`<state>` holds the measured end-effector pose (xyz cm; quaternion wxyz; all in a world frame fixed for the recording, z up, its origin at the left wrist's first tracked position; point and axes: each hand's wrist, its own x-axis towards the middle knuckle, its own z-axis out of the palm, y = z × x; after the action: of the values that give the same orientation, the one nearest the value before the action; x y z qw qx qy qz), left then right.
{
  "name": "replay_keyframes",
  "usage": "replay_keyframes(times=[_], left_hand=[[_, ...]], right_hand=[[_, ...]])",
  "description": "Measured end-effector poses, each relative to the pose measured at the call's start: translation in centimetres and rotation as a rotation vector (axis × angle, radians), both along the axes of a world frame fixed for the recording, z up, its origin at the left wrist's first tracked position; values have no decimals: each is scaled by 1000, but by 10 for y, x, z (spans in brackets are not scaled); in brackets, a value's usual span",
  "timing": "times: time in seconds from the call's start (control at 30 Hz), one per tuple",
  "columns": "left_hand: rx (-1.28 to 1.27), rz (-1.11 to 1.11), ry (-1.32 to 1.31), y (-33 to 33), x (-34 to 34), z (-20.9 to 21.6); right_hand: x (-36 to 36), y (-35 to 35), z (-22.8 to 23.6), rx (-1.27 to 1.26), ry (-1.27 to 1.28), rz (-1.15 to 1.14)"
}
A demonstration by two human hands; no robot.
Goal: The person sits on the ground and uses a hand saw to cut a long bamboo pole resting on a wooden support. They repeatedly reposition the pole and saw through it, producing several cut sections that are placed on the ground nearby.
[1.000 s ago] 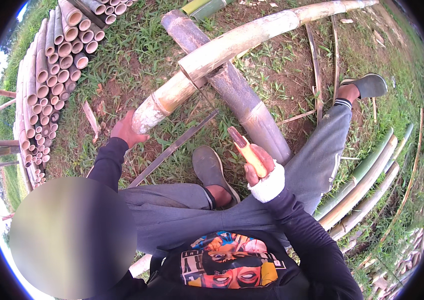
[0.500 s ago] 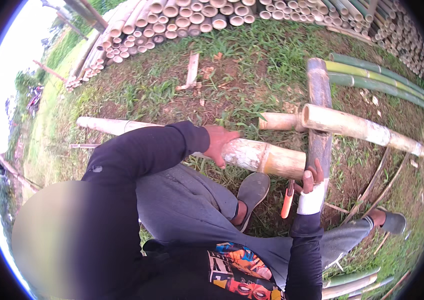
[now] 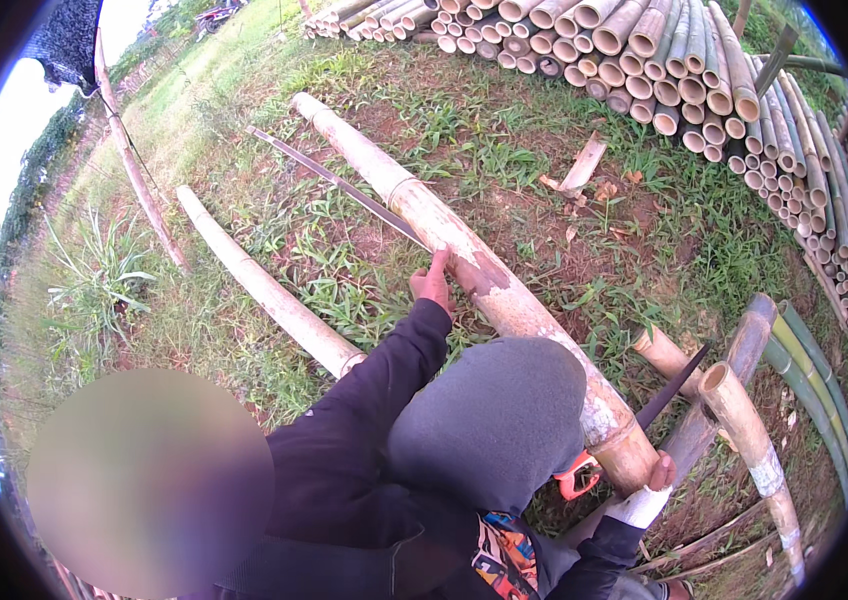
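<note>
A thick, pale, mottled bamboo pole runs slantwise from the far left to the near right. My left hand is against its near side around mid-length, one digit stretched up along the edge and the others curled, partly hidden. Around the pole's near end, my right hand is closed, fingertips on the cut rim and a white wrap at the wrist. A handsaw's orange handle shows beneath the pole, and a dark blade sticks out beyond it. My grey-clad knee is beside the pole.
A thin slat lies left of the pole, and another bamboo pole farther left. A dark log and short cut bamboo pieces stand at the right. Stacked bamboo fills the back. Green poles lie at the right.
The view has turned, so the pole now slants. My left hand has shifted from lying on top of the pole to its near side. My right hand stays at the cut end.
</note>
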<state>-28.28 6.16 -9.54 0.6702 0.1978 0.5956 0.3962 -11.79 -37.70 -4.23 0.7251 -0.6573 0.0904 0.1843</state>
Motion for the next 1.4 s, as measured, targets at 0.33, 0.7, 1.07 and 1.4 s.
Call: replay_keyframes(times=[0.33, 0.7, 1.07, 1.4], left_hand=[[-7, -86, -600, -21, 8, -43], [209, 217, -225, 110, -145, -28], [493, -1288, 1597, 6, -201, -45], [920, -1663, 520, 21, -71, 175]], right_hand=[[-3, -19, -63, 20, -84, -19], [-21, 107, -65, -27, -71, 628], [-44, 74, -67, -100, -50, 761], [-62, -18, -2, -154, -187, 228]])
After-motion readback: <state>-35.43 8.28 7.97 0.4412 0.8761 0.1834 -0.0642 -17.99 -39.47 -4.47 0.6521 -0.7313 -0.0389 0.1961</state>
